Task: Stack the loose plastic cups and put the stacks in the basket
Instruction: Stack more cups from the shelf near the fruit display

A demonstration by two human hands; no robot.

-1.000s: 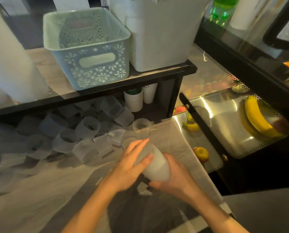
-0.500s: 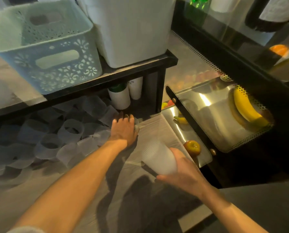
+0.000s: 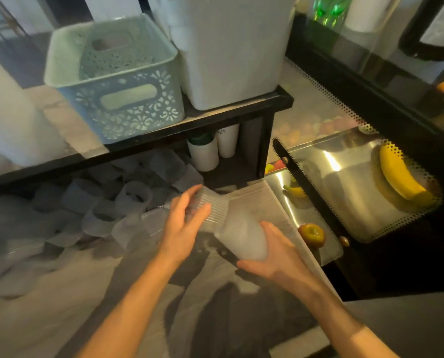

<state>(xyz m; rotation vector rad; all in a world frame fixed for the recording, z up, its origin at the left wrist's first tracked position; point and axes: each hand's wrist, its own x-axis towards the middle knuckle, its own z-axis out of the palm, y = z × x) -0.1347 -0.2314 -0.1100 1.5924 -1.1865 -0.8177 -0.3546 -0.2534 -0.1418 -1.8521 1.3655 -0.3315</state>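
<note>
My right hand (image 3: 275, 257) grips a stack of ribbed translucent cups (image 3: 241, 241), held on its side above the counter with its mouth toward the left. My left hand (image 3: 184, 228) holds a single clear ribbed cup (image 3: 213, 205) right at the mouth of that stack. Several loose cups (image 3: 99, 202) lie in a heap under the shelf, to the left of my hands. The pale green perforated basket (image 3: 128, 104) stands on the black shelf above the heap.
A large white bin (image 3: 236, 52) sits beside the basket on the shelf (image 3: 241, 112). White cylindrical containers (image 3: 205, 153) stand under it. To the right is a glass display case (image 3: 345, 192) holding a banana (image 3: 399, 171) and an apple (image 3: 311, 235).
My left hand reached out to the loose cups, took one, and brought it back to the mouth of the stack in my right hand.
</note>
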